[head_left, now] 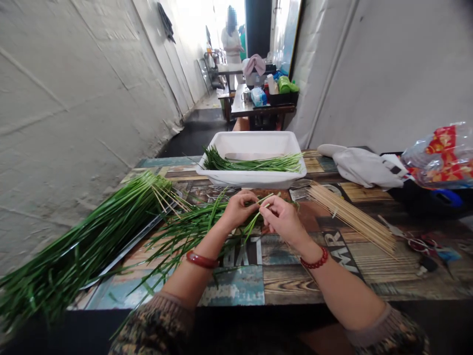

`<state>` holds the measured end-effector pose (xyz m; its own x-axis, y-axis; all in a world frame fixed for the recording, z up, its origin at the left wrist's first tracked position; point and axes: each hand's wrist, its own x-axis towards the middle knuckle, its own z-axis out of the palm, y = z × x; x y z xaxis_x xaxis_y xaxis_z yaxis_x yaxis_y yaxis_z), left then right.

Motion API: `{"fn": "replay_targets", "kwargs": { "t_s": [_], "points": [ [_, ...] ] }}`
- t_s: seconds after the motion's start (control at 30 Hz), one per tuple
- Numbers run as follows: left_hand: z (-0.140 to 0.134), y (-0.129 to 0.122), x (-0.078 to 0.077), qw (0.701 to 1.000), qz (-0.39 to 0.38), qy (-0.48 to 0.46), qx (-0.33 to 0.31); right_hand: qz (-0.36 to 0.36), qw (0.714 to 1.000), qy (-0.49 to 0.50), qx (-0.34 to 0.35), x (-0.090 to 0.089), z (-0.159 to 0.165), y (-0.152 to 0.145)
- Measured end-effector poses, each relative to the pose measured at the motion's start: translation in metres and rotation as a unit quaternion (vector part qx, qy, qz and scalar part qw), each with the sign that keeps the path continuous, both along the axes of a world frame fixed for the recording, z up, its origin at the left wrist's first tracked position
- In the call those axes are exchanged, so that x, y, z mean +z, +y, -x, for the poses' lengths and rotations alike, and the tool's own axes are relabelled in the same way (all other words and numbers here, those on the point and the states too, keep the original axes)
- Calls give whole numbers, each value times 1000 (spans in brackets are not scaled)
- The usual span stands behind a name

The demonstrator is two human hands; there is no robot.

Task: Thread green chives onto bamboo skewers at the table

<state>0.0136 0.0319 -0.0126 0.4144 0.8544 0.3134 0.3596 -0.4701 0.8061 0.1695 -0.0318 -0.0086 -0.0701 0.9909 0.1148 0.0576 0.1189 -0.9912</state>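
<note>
My left hand [240, 211] and my right hand [281, 217] meet over the middle of the table, fingers pinched on a few thin green stalks of garlic chives [254, 222]. Loose chives [185, 228] spread leftward under my left forearm. To the left, a thick pile of chives [92, 236] lies on a metal tray, with several wooden skewers [168, 197] across its cut ends. A bundle of bamboo skewers [351, 219] rests to the right of my right hand. Beyond my hands, more chives [258, 163] lie in a white plastic basin [254, 180]. My fingers partly hide the stalk ends.
Scissors [417, 241] lie on the right of the wood-patterned table [295, 283]. Behind them are a grey-white cloth cap [358, 165] and a clear plastic bag with red print [441, 153]. Farther back, a person [232, 42] stands by another table [240, 101].
</note>
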Motion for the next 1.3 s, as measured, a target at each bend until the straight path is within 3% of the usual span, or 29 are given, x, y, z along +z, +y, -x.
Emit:
{"fn": "replay_targets", "kwargs": {
  "t_s": [0.1,0.23,0.33,0.73,1.3],
  "points": [
    [10,-10,4,991,78,-104,4,7,1000,5,-7,0,2,0],
    [17,-27,10,971,196,-135,28,19,1000,18,-5,-1,4,-1],
    [18,-35,15,960,228,-157,40,9,1000,3,-1,-3,5,-1],
    [18,-38,8,945,262,-196,31,-4,998,-60,-3,-10,6,-5],
    [21,-40,9,959,194,-201,43,18,999,-25,13,-2,7,-8]
  ]
}}
